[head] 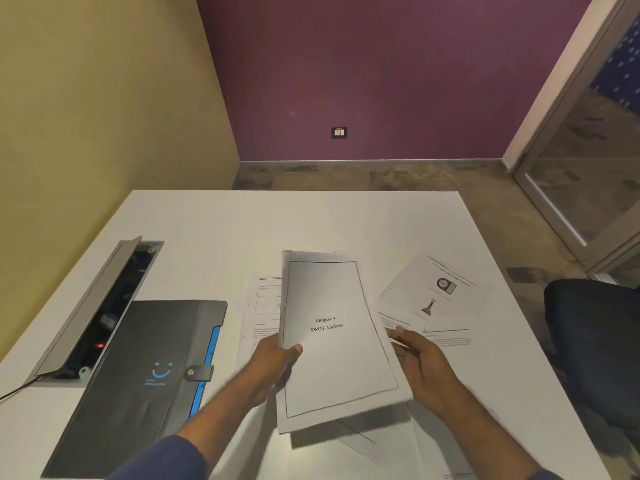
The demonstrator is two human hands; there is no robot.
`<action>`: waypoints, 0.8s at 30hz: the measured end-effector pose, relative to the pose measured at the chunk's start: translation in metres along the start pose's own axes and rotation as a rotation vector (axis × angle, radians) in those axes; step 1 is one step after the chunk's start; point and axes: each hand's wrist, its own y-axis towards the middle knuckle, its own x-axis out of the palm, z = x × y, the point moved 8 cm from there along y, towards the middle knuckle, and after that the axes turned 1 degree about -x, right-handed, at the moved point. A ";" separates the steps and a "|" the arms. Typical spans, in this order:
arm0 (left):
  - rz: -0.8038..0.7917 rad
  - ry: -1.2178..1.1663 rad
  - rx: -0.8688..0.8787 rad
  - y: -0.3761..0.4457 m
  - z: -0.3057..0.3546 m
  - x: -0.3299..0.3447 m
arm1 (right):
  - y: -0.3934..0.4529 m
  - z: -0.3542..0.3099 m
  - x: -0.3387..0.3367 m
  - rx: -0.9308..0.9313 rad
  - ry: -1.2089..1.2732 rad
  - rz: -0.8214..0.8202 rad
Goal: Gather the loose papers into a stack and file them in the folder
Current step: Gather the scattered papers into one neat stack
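A small stack of papers [337, 341] with a "Chapter 4 SWOT Analysis" page on top is lifted off the white table [214, 223]. My left hand [273, 362] grips its left edge, thumb on top. At the stack's right edge is my right hand [424, 367], fingers spread; whether it grips the stack is unclear. Loose sheets still lie on the table: one with a table [263, 306] to the left, one with pictures [436, 289] to the right, a text page [446, 336] beside it. The dark closed folder [145, 375] with a blue smile logo lies at the left.
An open grey cable box [100, 306] is sunk into the table left of the folder. More paper [440, 441] lies under the stack near the front edge. A dark chair [595, 341] stands at the right. A glass door [588, 161] is at the far right.
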 end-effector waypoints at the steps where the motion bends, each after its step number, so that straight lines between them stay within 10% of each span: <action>1: -0.030 0.026 -0.005 0.002 0.000 0.000 | 0.003 0.002 0.001 0.029 -0.023 -0.018; 9: -0.085 0.070 -0.005 0.021 -0.008 0.006 | 0.019 0.011 -0.008 0.029 -0.499 0.062; 17: 0.563 0.601 0.055 0.048 -0.021 -0.071 | 0.030 -0.007 -0.052 -0.016 -0.388 0.262; 24: 0.484 0.592 -0.164 0.059 -0.049 -0.055 | 0.032 -0.009 -0.071 -0.037 -0.408 0.349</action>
